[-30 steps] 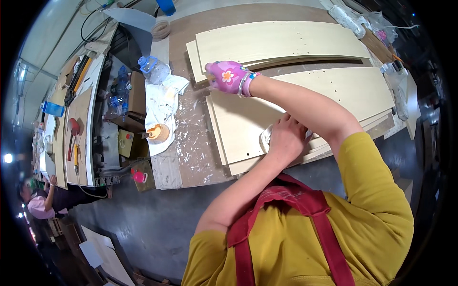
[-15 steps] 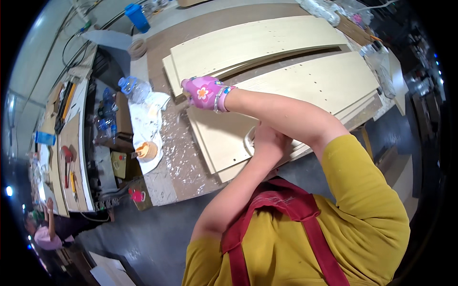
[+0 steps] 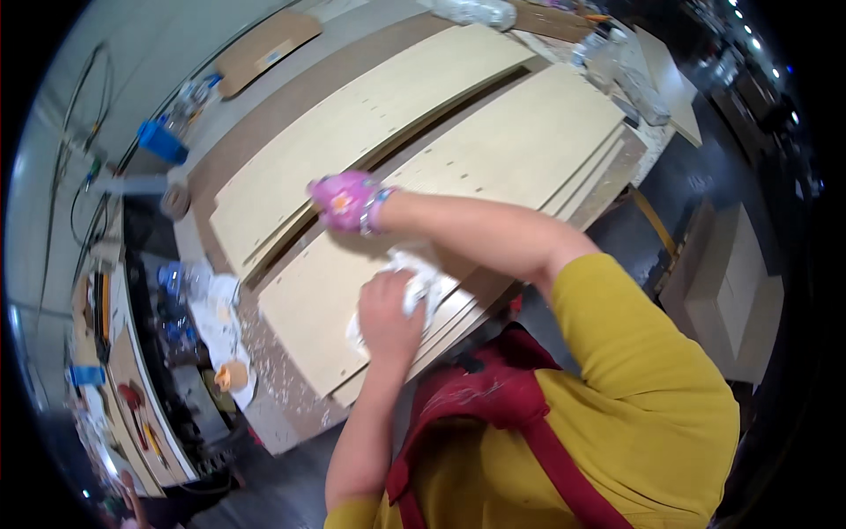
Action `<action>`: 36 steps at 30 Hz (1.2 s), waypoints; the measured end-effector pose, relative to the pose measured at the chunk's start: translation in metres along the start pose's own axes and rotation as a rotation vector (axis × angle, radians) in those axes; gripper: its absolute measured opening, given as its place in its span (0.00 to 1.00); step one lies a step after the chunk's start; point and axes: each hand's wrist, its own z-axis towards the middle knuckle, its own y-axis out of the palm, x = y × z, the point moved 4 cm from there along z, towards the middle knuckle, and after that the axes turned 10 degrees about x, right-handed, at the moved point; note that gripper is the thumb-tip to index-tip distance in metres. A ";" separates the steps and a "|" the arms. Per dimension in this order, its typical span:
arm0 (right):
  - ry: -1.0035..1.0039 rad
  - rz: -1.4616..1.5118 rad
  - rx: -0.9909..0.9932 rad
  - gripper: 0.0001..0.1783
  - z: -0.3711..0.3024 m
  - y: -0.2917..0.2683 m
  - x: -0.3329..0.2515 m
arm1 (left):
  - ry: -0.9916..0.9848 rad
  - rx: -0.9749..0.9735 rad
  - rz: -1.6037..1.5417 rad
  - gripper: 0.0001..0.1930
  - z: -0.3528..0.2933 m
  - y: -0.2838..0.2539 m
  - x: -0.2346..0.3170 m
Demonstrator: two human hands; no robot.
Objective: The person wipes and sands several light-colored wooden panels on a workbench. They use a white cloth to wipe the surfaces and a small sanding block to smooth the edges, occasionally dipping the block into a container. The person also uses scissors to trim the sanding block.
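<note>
My bare left hand (image 3: 388, 316) is closed on a crumpled white cloth (image 3: 425, 275) and presses it onto the near pale wooden panel (image 3: 304, 310). My right hand (image 3: 345, 203), in a pink glove with a flower print, reaches across to the far edge of that panel, beside the gap between the two stacks. Motion blurs its fingers, so I cannot see whether they hold anything. The far stack of curved panels (image 3: 388, 101) lies alongside, with small dark holes in its top face.
At the left edge of the workbench (image 3: 291, 419) lie a white rag (image 3: 218, 322), an orange-topped pot (image 3: 232, 376) and a clear bottle (image 3: 183, 280). A blue cup (image 3: 161, 141) and a tape roll (image 3: 174, 202) stand farther back. Cardboard boxes (image 3: 727, 300) are at the right.
My left hand has moved left and out from under my right arm, bringing the white cloth into view. My right hand has shifted along the panel edge. The whole view has turned.
</note>
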 end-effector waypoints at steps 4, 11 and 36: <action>0.042 -0.027 -0.036 0.12 -0.004 -0.029 0.053 | -0.049 0.023 0.105 0.14 -0.002 0.001 -0.002; 0.126 -0.060 -0.048 0.13 -0.027 -0.121 0.195 | -0.171 0.095 0.194 0.10 0.000 0.008 -0.001; 0.407 -0.214 0.290 0.14 -0.086 -0.298 0.510 | -0.314 0.157 0.388 0.06 0.010 0.026 0.008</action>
